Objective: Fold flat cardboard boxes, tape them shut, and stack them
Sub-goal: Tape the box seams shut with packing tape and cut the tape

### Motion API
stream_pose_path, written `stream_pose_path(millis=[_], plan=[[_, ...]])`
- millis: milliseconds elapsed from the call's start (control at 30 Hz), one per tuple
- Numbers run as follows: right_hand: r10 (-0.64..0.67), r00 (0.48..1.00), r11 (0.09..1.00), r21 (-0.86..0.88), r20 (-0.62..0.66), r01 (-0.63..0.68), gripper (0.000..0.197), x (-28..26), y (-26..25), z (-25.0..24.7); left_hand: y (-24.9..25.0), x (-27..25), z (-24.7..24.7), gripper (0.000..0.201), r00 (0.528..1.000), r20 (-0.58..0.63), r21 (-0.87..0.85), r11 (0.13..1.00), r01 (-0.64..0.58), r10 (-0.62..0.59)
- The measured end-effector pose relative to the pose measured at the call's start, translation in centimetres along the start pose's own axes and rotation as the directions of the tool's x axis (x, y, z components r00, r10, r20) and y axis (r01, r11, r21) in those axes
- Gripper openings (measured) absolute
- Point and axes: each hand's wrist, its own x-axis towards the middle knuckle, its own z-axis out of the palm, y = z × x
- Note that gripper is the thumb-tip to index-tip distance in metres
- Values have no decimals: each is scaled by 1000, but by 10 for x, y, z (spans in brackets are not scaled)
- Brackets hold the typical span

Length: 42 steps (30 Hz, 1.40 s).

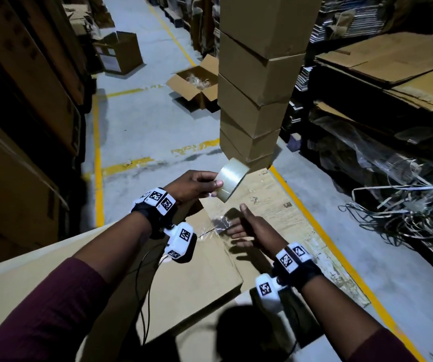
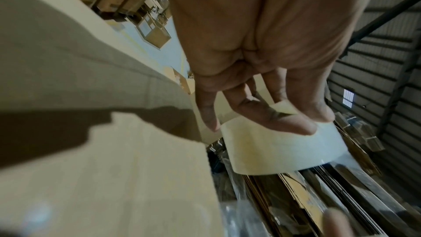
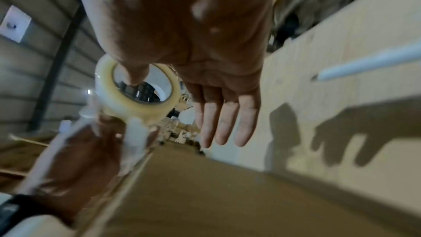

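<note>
Left hand [image 1: 191, 185] grips the tape roll [image 1: 232, 180], held in the air above the far end of the cardboard box [image 1: 184, 278]. Right hand [image 1: 252, 229] is released, fingers straight, over the box's taped seam; contact with it looks likely but the view is blurred. Stack of boxes [image 1: 257, 82] stands beyond the box's far edge.

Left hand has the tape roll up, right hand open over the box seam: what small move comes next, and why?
Probably bring the tape roll down to the box seam. The left hand holds it above the cardboard, the right hand is open with straight fingers beside the taped patch, and further along the seam looks untaped.
</note>
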Motion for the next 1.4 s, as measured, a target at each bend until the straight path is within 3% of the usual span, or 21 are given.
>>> stream_pose_path(millis=[100, 233, 300, 467, 567, 600, 667, 700, 733, 833, 900, 1000, 1167, 1233, 1300, 1333, 1400], plan=[[-38, 985, 999, 34, 168, 32, 69, -1, -24, 24, 3, -17, -11, 21, 995, -93, -4, 1000, -29, 28], [-142, 979, 984, 125, 147, 124, 23, 15, -16, 35, 0, -39, -21, 21, 988, -153, -76, 997, -34, 22], [-126, 978, 984, 143, 169, 102, 17, 22, -5, 34, 0, -48, -18, 20, 986, -164, -150, 987, -57, 32], [-138, 977, 990, 30, 162, 135, 26, 29, 8, 33, -18, -49, -10, 29, 981, -191, -328, 941, -79, 16], [-155, 983, 966, -192, 101, 172, 33, 34, 17, 29, -30, -49, -3, 30, 983, -184, -344, 936, -74, 10], [-146, 983, 927, -332, 111, 175, 36, 36, 24, 27, -34, -48, -1, 30, 983, -185, -342, 937, -76, 12], [-96, 983, 762, -624, 159, 175, 38, 36, 42, 24, -39, -47, 1, 32, 983, -186, -347, 935, -70, 5], [-111, 980, 704, -683, 162, 193, 40, 34, 49, 22, -40, -46, 2, 33, 982, -187, -348, 935, -69, 3], [-165, 975, 695, -684, 147, 221, 46, 31, 52, 21, -41, -46, 3, 33, 982, -190, -345, 936, -67, 1], [-330, 942, 855, -404, 56, 324, 74, 10, 43, 20, -41, -46, 6, 32, 983, -185, -333, 940, -73, 11], [-348, 924, 853, -356, 160, 382, 72, -10, 30, 28, -42, -45, 7, 31, 983, -183, -326, 942, -74, 14], [-194, 905, 857, -384, 378, 344, 78, -32, 23, 40, -46, -42, 8, 33, 983, -182, -310, 948, -70, 13], [-7, 922, 962, -248, 386, 112, 78, -41, 34, 31, -47, -42, 8, 34, 983, -183, -297, 952, -73, 18], [75, 909, 957, -285, 409, 50, 79, -42, 40, 22, -45, -44, 10, 33, 983, -182, -306, 949, -75, 19], [138, 929, 917, -398, 344, 11, 86, -39, 43, 11, -42, -46, 14, 32, 982, -189, -304, 950, -71, 13], [119, 947, 884, -466, 299, 37, 90, -39, 39, 7, -40, -47, 15, 31, 982, -190, -293, 954, -67, 11], [-117, 977, 801, -565, 179, 199, 83, -40, 27, -3, -33, -52, 15, 27, 986, -164, -206, 977, -61, 27]])
